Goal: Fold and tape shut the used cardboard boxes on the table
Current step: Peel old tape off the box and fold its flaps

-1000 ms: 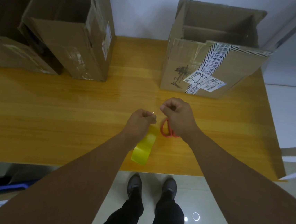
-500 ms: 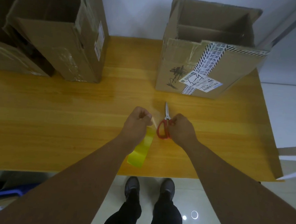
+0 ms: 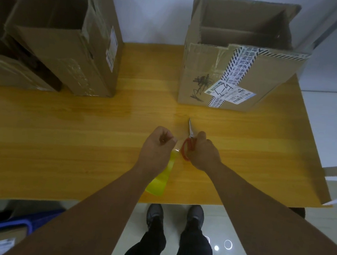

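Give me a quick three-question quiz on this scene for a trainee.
1. True or false: the right hand holds the scissors.
2. What colour is the tape roll at the left hand? A red, B yellow, C blue.
3. Fill in: the top of the right box is ____ (open or shut).
Key: 1 true; 2 B; 3 open.
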